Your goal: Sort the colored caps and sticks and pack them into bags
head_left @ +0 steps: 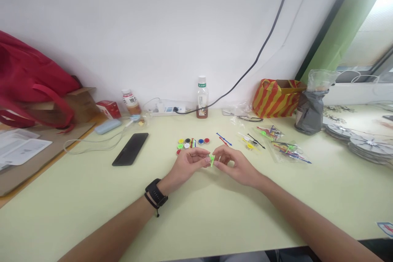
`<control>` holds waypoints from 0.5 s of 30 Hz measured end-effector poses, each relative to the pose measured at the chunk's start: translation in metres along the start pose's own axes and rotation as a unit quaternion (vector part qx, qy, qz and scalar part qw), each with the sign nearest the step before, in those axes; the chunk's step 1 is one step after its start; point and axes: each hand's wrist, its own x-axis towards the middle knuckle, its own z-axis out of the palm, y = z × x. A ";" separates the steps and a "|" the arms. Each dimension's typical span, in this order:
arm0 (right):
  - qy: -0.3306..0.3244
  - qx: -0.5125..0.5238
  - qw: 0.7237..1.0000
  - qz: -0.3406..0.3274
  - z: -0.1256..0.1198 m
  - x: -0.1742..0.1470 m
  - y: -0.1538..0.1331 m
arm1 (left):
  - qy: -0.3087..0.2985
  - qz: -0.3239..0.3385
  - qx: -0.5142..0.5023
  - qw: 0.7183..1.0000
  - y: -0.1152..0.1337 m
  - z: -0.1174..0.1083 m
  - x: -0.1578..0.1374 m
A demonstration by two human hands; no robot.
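In the middle of the head view, my left hand (188,167) pinches a small bright green plastic piece (212,160) between thumb and fingers. From the other side, the thumb and fingertips of my right hand (241,168) close on the same piece; its exact shape is too small to make out. Just beyond my left hand lie several small round coloured pieces (201,141) and a bunch of thin coloured sticks (193,143), partly hidden. Blue and red arrow-shaped pieces (224,139) lie behind my right hand. Further right are white, black and yellow pieces (249,144).
Small clear bags of coloured parts (290,151) lie on the right. A black phone (130,149) rests on the left of the pale table (196,221). A drink bottle (202,98), a power strip (168,108) and a striped bag (276,98) stand along the wall.
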 end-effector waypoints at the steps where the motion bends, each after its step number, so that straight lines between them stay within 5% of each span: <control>1: 0.000 -0.004 1.000 -0.002 0.000 0.000 0.001 | -0.003 0.001 -0.001 1.000 -0.001 0.000 0.000; 11: 0.044 -0.065 0.996 -0.053 0.001 0.000 0.003 | -0.030 -0.014 0.003 0.999 -0.005 -0.001 0.002; 15: 0.124 -0.102 0.986 -0.053 -0.010 0.001 -0.001 | -0.024 -0.018 0.037 0.999 -0.005 0.000 0.002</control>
